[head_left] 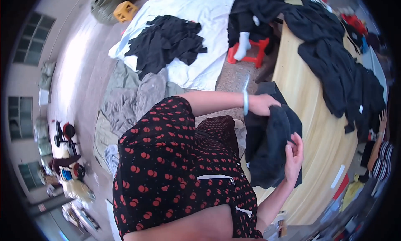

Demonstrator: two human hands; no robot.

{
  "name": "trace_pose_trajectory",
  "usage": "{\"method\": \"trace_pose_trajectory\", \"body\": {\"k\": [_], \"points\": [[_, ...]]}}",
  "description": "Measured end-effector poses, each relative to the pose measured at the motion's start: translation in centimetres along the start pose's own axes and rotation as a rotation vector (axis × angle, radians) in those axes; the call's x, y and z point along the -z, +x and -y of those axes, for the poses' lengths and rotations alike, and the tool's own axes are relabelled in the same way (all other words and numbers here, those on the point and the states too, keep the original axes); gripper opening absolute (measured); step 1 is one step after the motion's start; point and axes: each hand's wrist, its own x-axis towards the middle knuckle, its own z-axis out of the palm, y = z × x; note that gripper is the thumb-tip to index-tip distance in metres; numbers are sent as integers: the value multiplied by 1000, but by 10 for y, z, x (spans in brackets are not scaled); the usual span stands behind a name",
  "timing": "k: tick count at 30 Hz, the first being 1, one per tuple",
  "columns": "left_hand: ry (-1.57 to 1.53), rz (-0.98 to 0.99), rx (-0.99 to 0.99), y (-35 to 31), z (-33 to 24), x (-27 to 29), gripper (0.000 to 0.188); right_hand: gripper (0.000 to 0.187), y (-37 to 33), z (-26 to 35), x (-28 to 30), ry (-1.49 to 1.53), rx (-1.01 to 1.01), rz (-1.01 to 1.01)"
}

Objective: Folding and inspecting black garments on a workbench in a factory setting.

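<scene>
A dark grey-black garment point(267, 157) hangs over the near edge of the wooden table, bunched and partly folded; its kind is hard to make out. My left hand point(264, 104), with a pale bracelet at the wrist, grips the upper part of this cloth, fingers closed on a fold. Lower down, my right hand point(294, 157) is at the garment's right side, with its thumb raised and its fingers bent round an edge of the fabric. Between the two hands the cloth is lifted into a loose fold.
The pale wooden table point(309, 170) carries a long heap of black garments point(330, 65) on its far side. A person sits on a red stool point(262, 53) beyond. Black clothes point(167, 42) lie on a white sheet point(192, 76). At right, another person's striped top point(382, 159) shows.
</scene>
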Motion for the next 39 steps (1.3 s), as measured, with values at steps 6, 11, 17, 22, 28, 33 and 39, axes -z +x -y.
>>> {"method": "trace_pose_trajectory", "body": {"k": [6, 11, 17, 22, 28, 33, 39], "points": [[-184, -904, 205, -116, 9, 119, 27, 43, 26, -19, -5, -14, -18, -11], [-44, -1685, 280, -202, -24, 260, 28, 41, 40, -35, -10, -133, -62, 93], [971, -1622, 290, -297, -12, 399, 40, 38, 75, -55, -21, -65, -57, 126], [320, -1315, 519, -198, 136, 346, 29, 33, 120, -92, 12, -158, -134, 8], [111, -289, 887, -103, 257, 120, 26, 30, 246, -106, 80, -517, -140, -225], [205, 315, 855, -79, 206, 25, 41, 45, 367, -81, 128, -730, 11, -691], [334, 155, 940, -68, 219, 57, 36, 55, 452, -76, 132, -776, -183, -881]]}}
